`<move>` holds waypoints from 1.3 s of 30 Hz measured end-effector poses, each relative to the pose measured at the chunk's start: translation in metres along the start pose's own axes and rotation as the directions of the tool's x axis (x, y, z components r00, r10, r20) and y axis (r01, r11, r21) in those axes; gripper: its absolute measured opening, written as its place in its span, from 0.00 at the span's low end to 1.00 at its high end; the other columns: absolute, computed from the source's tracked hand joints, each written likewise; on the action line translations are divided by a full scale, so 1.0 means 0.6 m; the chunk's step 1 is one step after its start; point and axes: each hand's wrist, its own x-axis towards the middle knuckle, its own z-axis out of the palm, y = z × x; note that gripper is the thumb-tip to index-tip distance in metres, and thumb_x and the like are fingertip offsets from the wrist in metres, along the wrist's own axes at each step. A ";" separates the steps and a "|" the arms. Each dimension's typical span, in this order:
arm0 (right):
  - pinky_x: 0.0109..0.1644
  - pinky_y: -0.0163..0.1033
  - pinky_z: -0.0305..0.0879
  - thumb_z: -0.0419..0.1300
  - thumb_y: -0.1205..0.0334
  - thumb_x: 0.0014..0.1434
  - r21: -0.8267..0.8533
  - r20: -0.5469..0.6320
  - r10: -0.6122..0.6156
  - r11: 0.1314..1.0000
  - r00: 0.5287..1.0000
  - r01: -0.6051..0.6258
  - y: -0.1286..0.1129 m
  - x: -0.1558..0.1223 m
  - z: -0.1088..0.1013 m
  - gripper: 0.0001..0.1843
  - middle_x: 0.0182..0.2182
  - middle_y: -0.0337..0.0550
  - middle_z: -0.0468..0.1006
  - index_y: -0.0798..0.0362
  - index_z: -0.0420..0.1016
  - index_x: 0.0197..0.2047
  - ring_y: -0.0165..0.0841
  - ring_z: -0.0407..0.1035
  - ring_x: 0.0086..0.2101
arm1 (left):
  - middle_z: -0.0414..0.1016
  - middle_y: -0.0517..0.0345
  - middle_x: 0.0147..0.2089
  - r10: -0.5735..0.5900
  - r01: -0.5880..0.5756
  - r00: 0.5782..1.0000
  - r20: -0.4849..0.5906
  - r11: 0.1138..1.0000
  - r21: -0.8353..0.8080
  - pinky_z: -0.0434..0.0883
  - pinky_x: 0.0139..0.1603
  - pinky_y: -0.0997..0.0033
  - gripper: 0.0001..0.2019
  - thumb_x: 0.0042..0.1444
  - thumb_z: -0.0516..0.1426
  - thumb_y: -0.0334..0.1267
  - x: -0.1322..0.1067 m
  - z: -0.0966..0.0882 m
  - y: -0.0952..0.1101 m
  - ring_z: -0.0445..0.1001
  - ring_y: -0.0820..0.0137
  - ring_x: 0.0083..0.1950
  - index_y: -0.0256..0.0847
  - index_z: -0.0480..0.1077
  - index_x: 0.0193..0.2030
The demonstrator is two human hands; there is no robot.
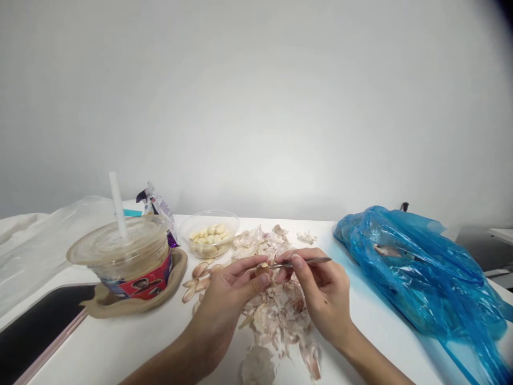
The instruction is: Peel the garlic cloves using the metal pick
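My left hand (230, 291) pinches a small garlic clove (262, 269) between thumb and fingers above a heap of papery garlic skins (276, 315). My right hand (320, 291) is closed on a thin metal tool (306, 261), whose tip touches the clove. Several unpeeled cloves (196, 283) lie on the white table just left of my left hand. Behind them stands a clear bowl (209, 227) holding peeled cloves.
A lidded drink cup (128, 256) with a straw sits on a brown paper bag at the left. A dark tablet (36, 331) lies at the front left, a clear plastic bag (36, 240) behind it. A crumpled blue plastic bag (420, 272) fills the right side.
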 end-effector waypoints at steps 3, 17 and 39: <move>0.34 0.41 0.72 0.52 0.64 0.60 0.020 0.010 0.002 1.000 1.000 -0.003 0.000 -0.001 0.000 0.07 0.33 0.46 0.76 0.55 0.71 0.35 0.33 0.72 0.29 | 0.80 0.51 0.37 0.001 -0.001 1.000 0.010 1.000 -0.004 0.65 0.51 0.66 0.14 0.45 0.62 0.33 0.001 0.000 -0.002 0.75 0.64 0.44 0.38 0.72 0.41; 0.31 0.39 0.71 0.52 0.67 0.60 0.182 0.048 0.050 0.982 0.998 -0.058 -0.005 0.004 0.002 0.06 0.32 0.44 0.76 0.55 0.69 0.35 0.34 0.73 0.29 | 0.79 0.52 0.41 0.027 -0.027 0.998 0.050 1.000 0.010 0.64 0.53 0.68 0.17 0.47 0.60 0.34 0.000 -0.006 -0.006 0.74 0.65 0.46 0.39 0.70 0.47; 0.27 0.33 0.66 0.52 0.69 0.60 0.126 0.018 0.008 0.992 1.000 -0.010 0.000 -0.002 0.004 0.06 0.26 0.40 0.75 0.54 0.70 0.35 0.28 0.71 0.22 | 0.79 0.52 0.43 0.013 -0.012 1.000 -0.006 0.996 0.091 0.64 0.50 0.68 0.15 0.46 0.61 0.34 0.007 -0.010 -0.011 0.71 0.65 0.49 0.38 0.71 0.43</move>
